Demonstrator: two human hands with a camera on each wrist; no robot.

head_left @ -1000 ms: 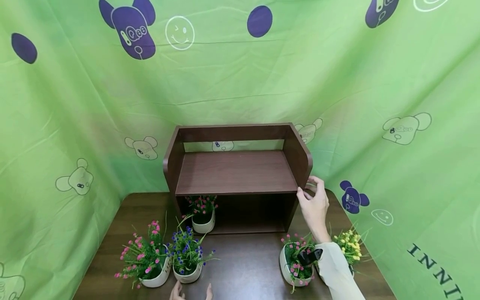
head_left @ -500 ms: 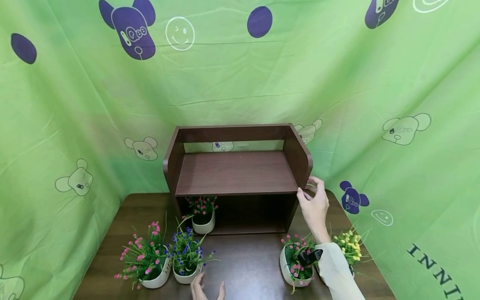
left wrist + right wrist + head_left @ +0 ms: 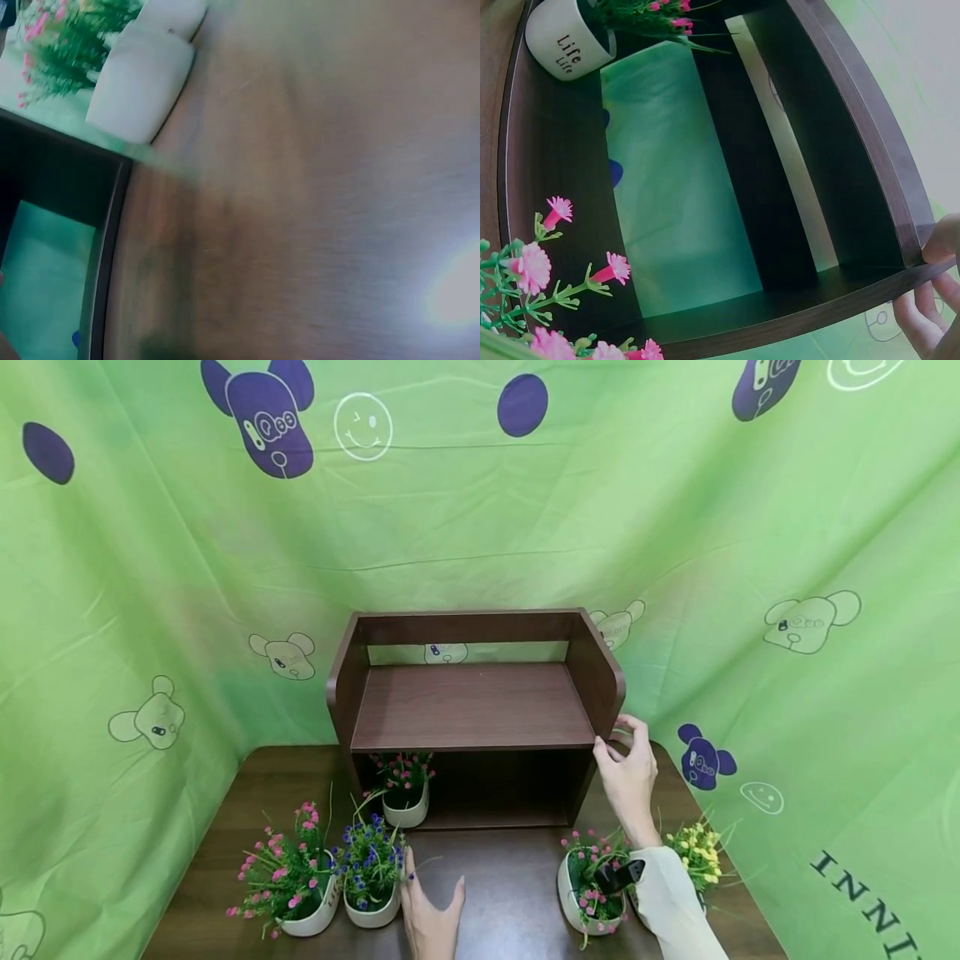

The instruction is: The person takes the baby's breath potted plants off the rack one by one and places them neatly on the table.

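My right hand [image 3: 630, 777] holds the right side panel of a dark brown two-tier desk shelf [image 3: 472, 706]. In the right wrist view, the thumb and fingers lie on either side of the shelf's edge. Over the table front, my left hand [image 3: 433, 922] has its thumb spread and nothing in its grasp. Its fingers are just right of a white pot of blue flowers [image 3: 372, 910]; whether they touch it I cannot tell. A white pot of pink flowers [image 3: 407, 812] stands on the lower tier at the left. The left wrist view is blurred and barely shows the left hand.
Another pot of pink flowers [image 3: 311, 914] stands at the table's left. On the right, a pink-flowered pot [image 3: 573, 893] and yellow flowers [image 3: 697, 852] sit near the right forearm, which partly covers them. A green printed cloth [image 3: 450, 527] hangs behind the brown table [image 3: 495, 893].
My left hand has come up from the bottom edge and moved right and forward, to the right side of the blue-flowered pot. The right hand stays on the shelf.
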